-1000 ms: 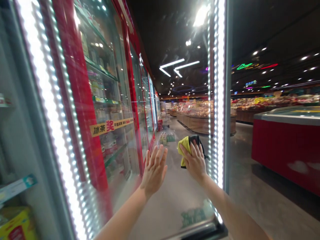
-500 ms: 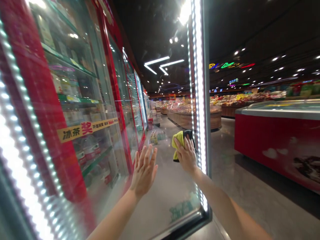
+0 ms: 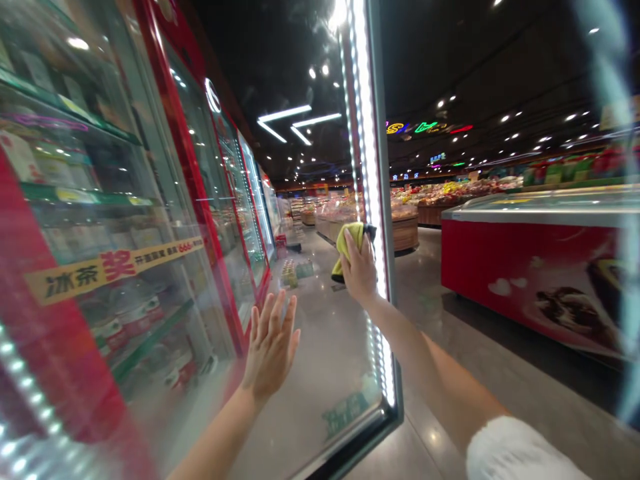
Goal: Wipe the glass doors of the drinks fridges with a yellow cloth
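Observation:
In front of me stands a glass door [image 3: 310, 347] with a bright LED strip [image 3: 367, 147] along its right edge. My left hand [image 3: 273, 343] is open, its fingers stretched out and the palm towards the glass near the lower middle. Against the pane beside the LED strip, my right hand [image 3: 359, 270] presses a yellow-green cloth [image 3: 345, 250] with dark edging. The cloth is partly hidden under the fingers. A yellow label strip [image 3: 115, 267] with Chinese characters runs across the glass on the left.
Red-framed drink coolers [image 3: 200, 200] with stocked shelves line the left side. A red chest freezer [image 3: 520, 267] stands at the right. Beyond the glass are a wooden produce display [image 3: 405, 233], packs of bottles [image 3: 290, 273] on the floor, and a dark ceiling with lights.
My right hand has slid the cloth upward along the door's edge. My left hand stays by the glass, still spread. The view has turned to the right.

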Motion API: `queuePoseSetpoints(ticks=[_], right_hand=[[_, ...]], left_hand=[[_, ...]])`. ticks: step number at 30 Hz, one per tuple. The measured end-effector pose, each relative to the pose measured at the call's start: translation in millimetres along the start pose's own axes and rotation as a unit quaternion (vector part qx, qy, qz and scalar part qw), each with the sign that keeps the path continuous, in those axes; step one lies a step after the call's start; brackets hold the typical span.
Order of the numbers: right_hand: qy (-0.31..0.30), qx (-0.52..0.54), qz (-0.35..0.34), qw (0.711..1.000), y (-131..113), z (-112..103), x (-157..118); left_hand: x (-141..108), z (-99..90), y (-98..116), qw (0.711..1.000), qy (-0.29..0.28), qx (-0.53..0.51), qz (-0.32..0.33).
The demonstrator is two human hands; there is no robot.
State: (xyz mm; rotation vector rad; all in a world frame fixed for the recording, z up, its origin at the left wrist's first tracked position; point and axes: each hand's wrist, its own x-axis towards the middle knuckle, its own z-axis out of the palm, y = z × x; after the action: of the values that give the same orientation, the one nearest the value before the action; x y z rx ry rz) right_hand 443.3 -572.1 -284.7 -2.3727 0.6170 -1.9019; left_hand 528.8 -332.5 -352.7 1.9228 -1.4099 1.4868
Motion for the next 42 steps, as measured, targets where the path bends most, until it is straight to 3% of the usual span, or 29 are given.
queuePoseSetpoints(ticks=[3, 5, 8, 13, 15, 17, 21, 23, 26, 29, 31, 33, 35, 38, 40, 42], right_hand=[[0.018, 0.006, -0.003, 1.000, -4, -7, 58], [0.026, 0.011, -0.017, 0.999, 1, -5, 57], [0.018, 0.010, -0.030, 0.999, 19, 4, -8], [-0.020, -0.015, -0.006, 1.000, 57, 29, -175], [-0.035, -0.018, -0.001, 0.999, 67, 35, -210], [-0.041, -0.006, 0.004, 0.999, 67, 36, -209], [-0.012, 0.019, 0.028, 0.999, 39, 35, -147], [-0.002, 0.012, 0.025, 1.000, 19, 39, -129], [-0.043, 0.000, -0.058, 0.997, 8, 43, -154], [-0.090, -0.009, -0.118, 0.989, 25, 38, -203], [-0.089, -0.010, -0.072, 0.993, 41, 33, -216], [-0.062, -0.005, -0.006, 0.998, 45, 31, -206], [-0.028, 0.000, 0.033, 0.999, 32, 35, -186], [-0.034, 0.000, 0.009, 0.999, -7, 43, -175], [-0.082, 0.000, -0.053, 0.995, -26, 44, -192], [-0.128, -0.003, -0.113, 0.985, -26, 39, -219]], left_hand=[[4, 2.2, 3, 1.000, 0.001, -0.008, 0.000], [3, 4.2, 4, 1.000, 0.000, -0.007, 0.000], [-5, 6.4, 5, 1.000, -0.007, -0.002, 0.000], [-28, 5.2, 1, 1.000, -0.011, -0.003, 0.005], [-38, 2.8, -1, 1.000, -0.005, -0.008, 0.005], [-46, -0.2, -4, 1.000, -0.006, -0.012, 0.000], [-58, -3.5, -7, 1.000, -0.019, -0.013, -0.008], [-63, -2.9, -7, 1.000, -0.022, -0.013, -0.010], [-74, -1.5, -6, 0.999, -0.034, -0.016, -0.018], [-89, -4.2, -9, 0.998, -0.048, -0.010, -0.028], [-101, -8.9, -13, 0.998, -0.054, -0.003, -0.031], [-114, -14.9, -18, 0.997, -0.060, 0.000, -0.038], [-124, -20.2, -22, 0.996, -0.069, 0.000, -0.051], [-136, -25.4, -24, 0.995, -0.075, -0.002, -0.068], [-141, -27.5, -23, 0.994, -0.075, 0.001, -0.074], [-147, -29.9, -22, 0.994, -0.076, 0.007, -0.079]])
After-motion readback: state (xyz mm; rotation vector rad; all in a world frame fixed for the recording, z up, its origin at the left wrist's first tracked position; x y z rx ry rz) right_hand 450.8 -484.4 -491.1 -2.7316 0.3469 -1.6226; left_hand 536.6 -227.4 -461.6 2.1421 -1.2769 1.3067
